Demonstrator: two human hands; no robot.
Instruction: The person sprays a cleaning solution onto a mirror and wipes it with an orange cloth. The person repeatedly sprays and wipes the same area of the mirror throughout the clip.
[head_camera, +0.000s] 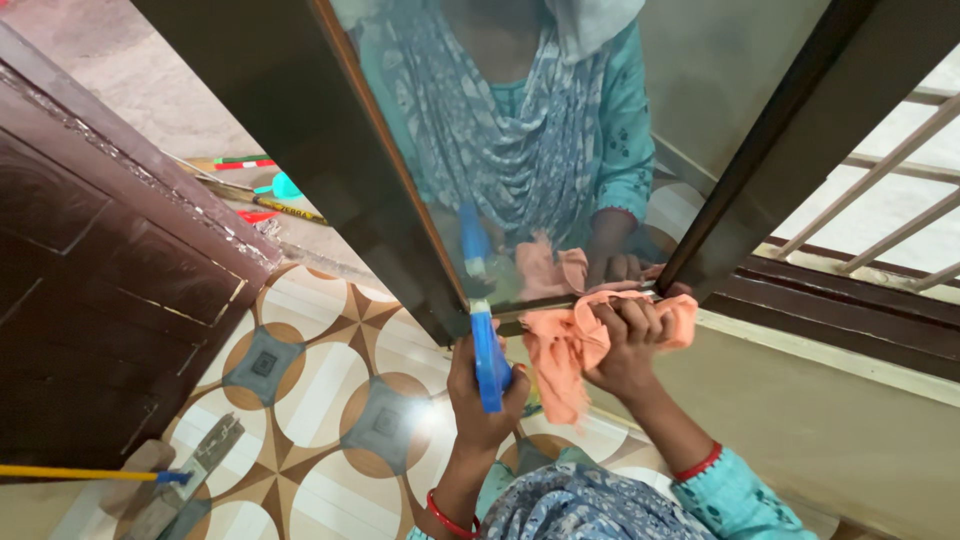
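- The orange cloth (572, 345) is bunched against the bottom edge of the glass pane (500, 150), right where the pane meets its dark frame (740, 170), and a loose tail of it hangs down below the knuckles.
- The right hand (625, 345) has it: fingers curled tight over the wad, pressing it up onto the lower rail of the glass. The cloth sits in and just left of that hand, running roughly sideways along the rail.
- Just beside it to the left, the left hand (482, 395) is wrapped around a blue bottle (489, 350), fist closed on its body. The bottle stands upright, long axis vertical, its top touching or very nearly touching the bottom of the glass; I cannot tell which.
- So the right hand is the one on the cloth, and the left is near but apart from it, the bottle between them.
- The pane works as a mirror here: a reflection of a patterned scarf, teal sleeves, the cloth and the bottle shows in it.
- Below the hands, a tiled floor (330, 390) in cream, brown and grey circles.
- At left, a dark brown wooden door (110, 290); a yellow stick (80, 472) lies low across it, and some coloured sticks (250, 190) rest further back.
- At right, pale window bars (880, 190) with daylight behind.
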